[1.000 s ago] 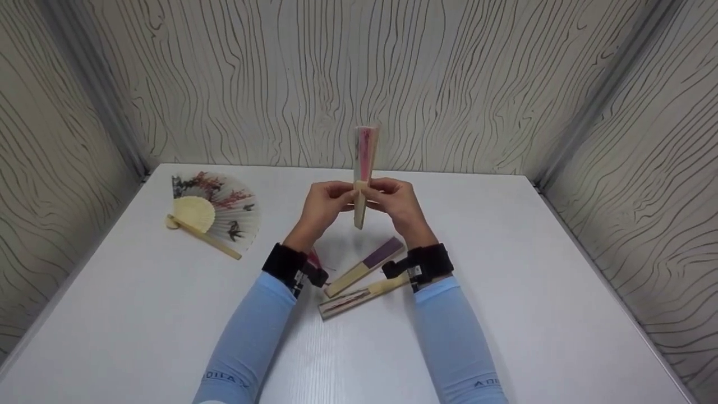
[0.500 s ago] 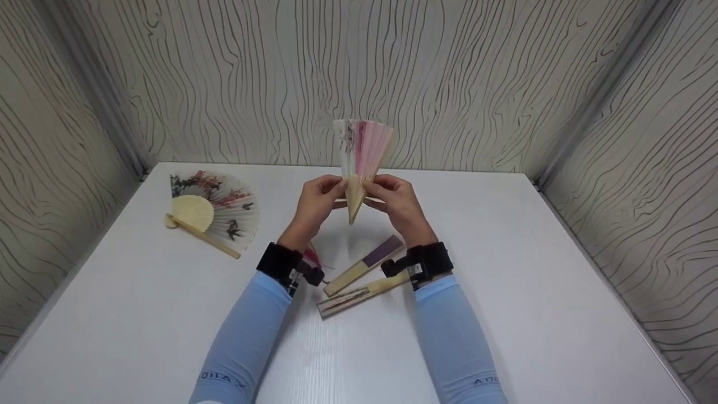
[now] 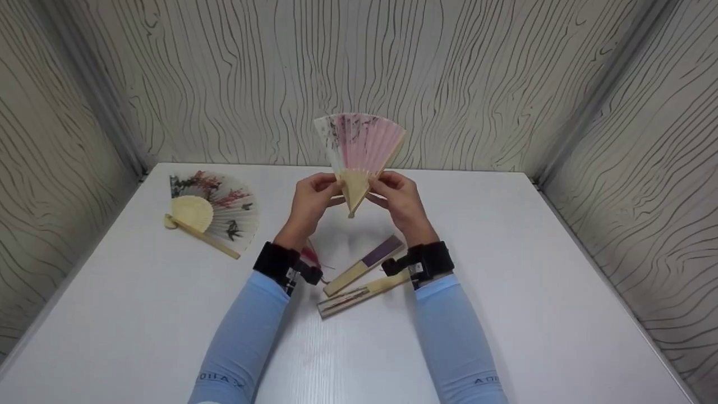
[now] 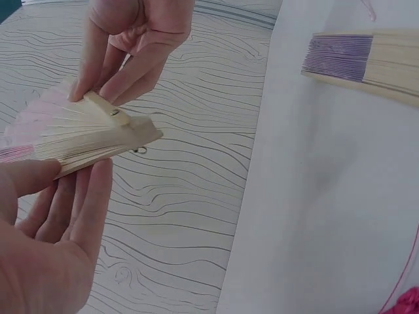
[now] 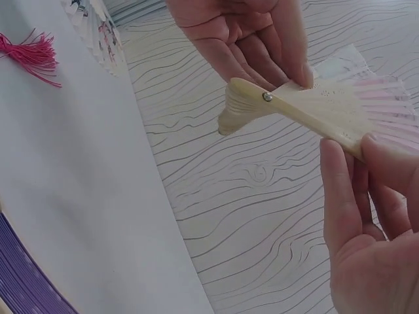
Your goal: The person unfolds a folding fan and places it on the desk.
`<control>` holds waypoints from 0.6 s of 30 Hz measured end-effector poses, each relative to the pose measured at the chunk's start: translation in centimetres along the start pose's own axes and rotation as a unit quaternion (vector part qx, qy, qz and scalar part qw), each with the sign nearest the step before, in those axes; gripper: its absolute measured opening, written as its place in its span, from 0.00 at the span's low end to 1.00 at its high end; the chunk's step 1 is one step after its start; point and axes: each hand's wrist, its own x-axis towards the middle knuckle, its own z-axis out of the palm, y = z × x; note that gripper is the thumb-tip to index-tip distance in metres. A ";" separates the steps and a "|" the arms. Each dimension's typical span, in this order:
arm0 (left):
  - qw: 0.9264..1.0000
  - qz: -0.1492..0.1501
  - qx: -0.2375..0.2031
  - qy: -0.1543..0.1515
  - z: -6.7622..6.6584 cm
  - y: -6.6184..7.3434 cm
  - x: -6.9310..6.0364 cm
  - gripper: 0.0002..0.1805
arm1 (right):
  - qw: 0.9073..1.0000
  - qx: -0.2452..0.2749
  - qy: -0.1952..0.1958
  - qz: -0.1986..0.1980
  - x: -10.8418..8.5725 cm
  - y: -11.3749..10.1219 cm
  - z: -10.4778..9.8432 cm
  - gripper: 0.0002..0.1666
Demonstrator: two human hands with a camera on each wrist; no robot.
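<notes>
A pink and white folding fan with dark floral print is held upright above the table, partly spread, its narrow pivot end pointing down. My left hand pinches its left edge between thumb and fingers. On the other side, my right hand pinches the right outer rib. In the right wrist view a metal rivet shows at the pivot of the fan. Below the hands lie a folded fan with a purple band and another folded fan with a printed band, its right end hidden behind the right wrist.
An open white fan with red blossoms lies at the left of the white table. Near the left wrist rests a red tassel. Patterned wall panels enclose the back and both sides.
The pink fan has spread from nearly folded to a wide wedge. My left hand has moved slightly left, apart from the right. The fans on the table have stayed put.
</notes>
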 end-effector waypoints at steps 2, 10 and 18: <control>1.000 -0.001 -0.017 0.002 -0.1 -0.1 0.0 0.13 | 1.000 0.014 0.010 0.000 0.0 0.0 0.0 0.13; 0.998 -0.005 -0.061 0.027 -0.4 0.0 0.2 0.12 | 0.999 0.028 0.036 -0.002 -0.1 -0.2 0.0 0.21; 0.984 -0.017 -0.167 0.064 -0.6 -0.1 0.4 0.19 | 0.990 0.122 0.064 0.012 0.1 0.0 0.6 0.30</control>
